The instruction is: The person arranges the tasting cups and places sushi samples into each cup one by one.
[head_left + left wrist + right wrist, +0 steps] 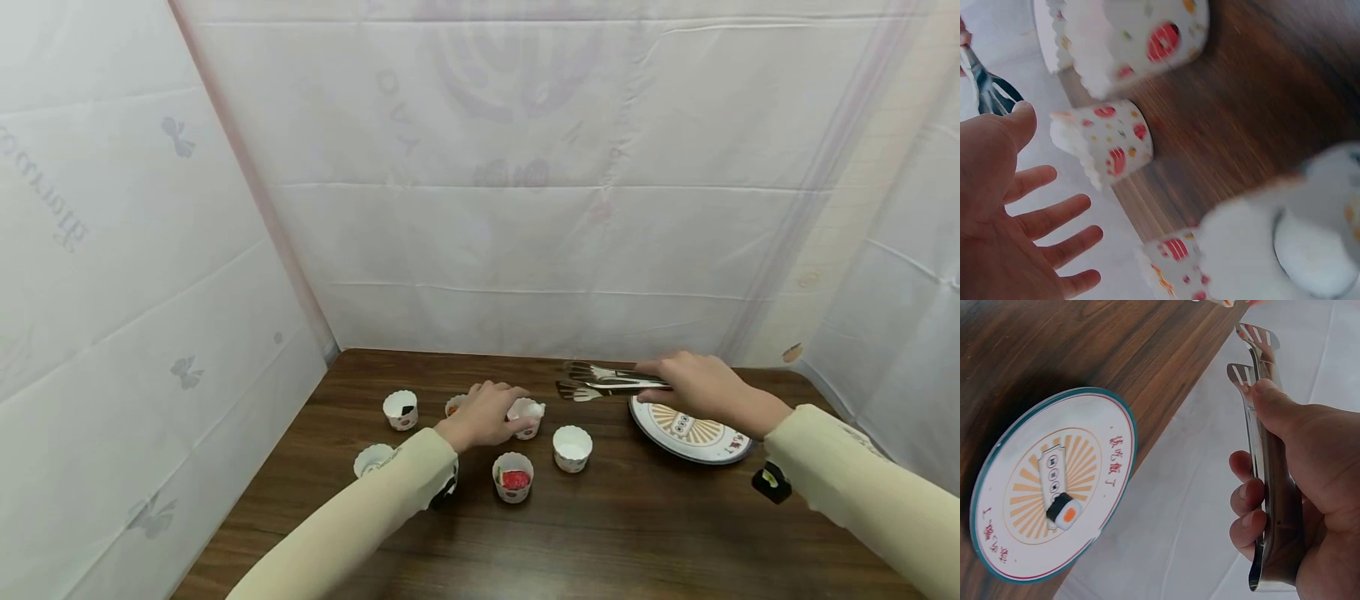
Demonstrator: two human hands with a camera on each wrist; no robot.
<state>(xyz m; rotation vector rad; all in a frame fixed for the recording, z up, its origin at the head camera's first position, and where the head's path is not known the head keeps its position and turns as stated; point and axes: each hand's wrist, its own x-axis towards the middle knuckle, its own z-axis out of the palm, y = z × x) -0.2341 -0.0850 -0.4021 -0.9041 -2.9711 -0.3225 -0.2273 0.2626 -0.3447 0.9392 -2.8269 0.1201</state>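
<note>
My right hand (697, 385) grips a pair of metal tongs (1279, 506), fingers on one side and thumb on the other. The slotted tong tips stand apart and point left in the head view. Below that hand is a round plate (720, 450) with a sunburst print, and a small sushi roll (1065, 511) with an orange centre lies on it. My left hand (487, 415) hovers over the paper cups, fingers spread and holding nothing. Closest to its thumb is a paper cup (527, 428) with something white at its rim. Another cup (452, 403), with orange inside, is partly hidden behind this hand.
A cup with a red piece (513, 488) stands nearer me, with a white-lined cup (572, 454) to its right. Farther left are a cup with a black piece (402, 414) and one (370, 458) partly behind my left sleeve. White sheeting (525, 250) hangs behind the wooden table (600, 533).
</note>
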